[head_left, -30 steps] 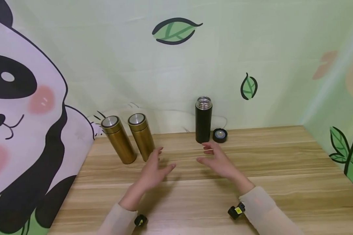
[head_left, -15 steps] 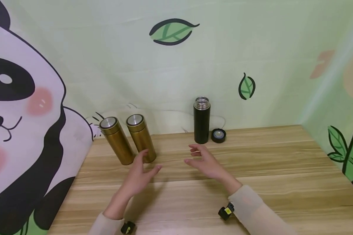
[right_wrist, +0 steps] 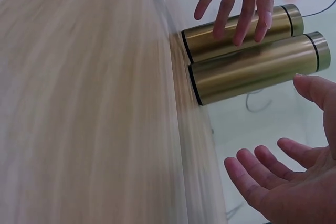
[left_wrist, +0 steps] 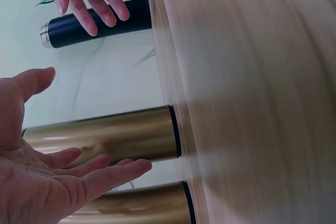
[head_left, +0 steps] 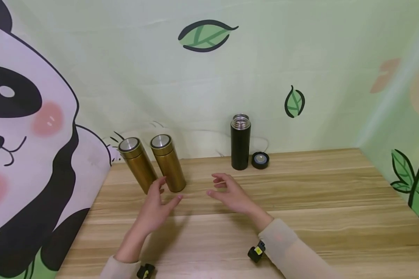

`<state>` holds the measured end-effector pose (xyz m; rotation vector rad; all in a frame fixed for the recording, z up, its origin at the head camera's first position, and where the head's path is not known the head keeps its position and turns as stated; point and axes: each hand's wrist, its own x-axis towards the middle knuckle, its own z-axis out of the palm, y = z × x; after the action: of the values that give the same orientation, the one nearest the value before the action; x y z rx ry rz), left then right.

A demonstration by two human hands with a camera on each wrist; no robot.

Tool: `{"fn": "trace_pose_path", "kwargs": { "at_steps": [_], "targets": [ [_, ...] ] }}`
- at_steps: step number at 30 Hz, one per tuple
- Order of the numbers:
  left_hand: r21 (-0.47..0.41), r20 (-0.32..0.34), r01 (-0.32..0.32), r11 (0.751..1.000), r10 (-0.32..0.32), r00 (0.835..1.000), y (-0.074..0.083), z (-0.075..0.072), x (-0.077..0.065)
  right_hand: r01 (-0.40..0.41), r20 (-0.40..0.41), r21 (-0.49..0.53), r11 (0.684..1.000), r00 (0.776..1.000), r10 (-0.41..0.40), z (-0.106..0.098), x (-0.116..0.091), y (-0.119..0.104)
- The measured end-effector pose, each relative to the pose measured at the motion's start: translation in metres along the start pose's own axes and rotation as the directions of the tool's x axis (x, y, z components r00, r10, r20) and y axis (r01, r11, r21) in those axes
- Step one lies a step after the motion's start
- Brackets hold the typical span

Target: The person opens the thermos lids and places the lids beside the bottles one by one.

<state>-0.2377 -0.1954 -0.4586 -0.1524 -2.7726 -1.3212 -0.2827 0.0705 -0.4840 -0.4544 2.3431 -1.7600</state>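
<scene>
Two gold vacuum flasks with silver-topped lids stand side by side at the left of the table: the left flask [head_left: 138, 166] and the right flask [head_left: 169, 164]. My left hand [head_left: 154, 211] is in front of them, fingers spread and relaxed, overlapping the left flask's base in the head view. Nothing lies in its palm [left_wrist: 31, 182]. My right hand [head_left: 232, 195] hovers over the middle of the table, fingers loosely bent and holding nothing. Behind it stands a black flask [head_left: 240, 149] without its lid, its steel threaded mouth bare. The black lid [head_left: 260, 160] rests beside it, underside up.
The wooden table [head_left: 300, 248] meets a pale green wall cloth [head_left: 132, 58] right behind the flasks. A large panda [head_left: 14, 155] is printed on the cloth at the left. Small black cameras sit at both wrists, the right camera [head_left: 256, 252] showing more fully.
Both hands have moved to the left, the left one from before the right gold flask to before the left one. The right hand has drawn away from the black flask. All flasks stay put.
</scene>
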Motion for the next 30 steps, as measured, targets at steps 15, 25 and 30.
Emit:
{"fn": "trace_pose_path", "kwargs": {
  "at_steps": [15,25,30],
  "targets": [
    [0.004,-0.059,0.052,0.999,-0.052,0.997,-0.010,-0.013,0.011,0.010,0.041,0.014,1.000,0.999,-0.011,0.018,0.025,-0.017],
    [-0.012,-0.068,0.075,0.997,-0.076,0.995,-0.012,-0.013,0.019,-0.008,0.063,0.066,0.998,0.998,0.004,0.031,0.035,-0.026],
    [-0.033,-0.064,0.076,0.997,-0.078,0.995,-0.011,-0.012,0.023,0.008,0.067,0.060,0.998,0.998,-0.012,0.035,0.040,-0.026]
  ]
}}
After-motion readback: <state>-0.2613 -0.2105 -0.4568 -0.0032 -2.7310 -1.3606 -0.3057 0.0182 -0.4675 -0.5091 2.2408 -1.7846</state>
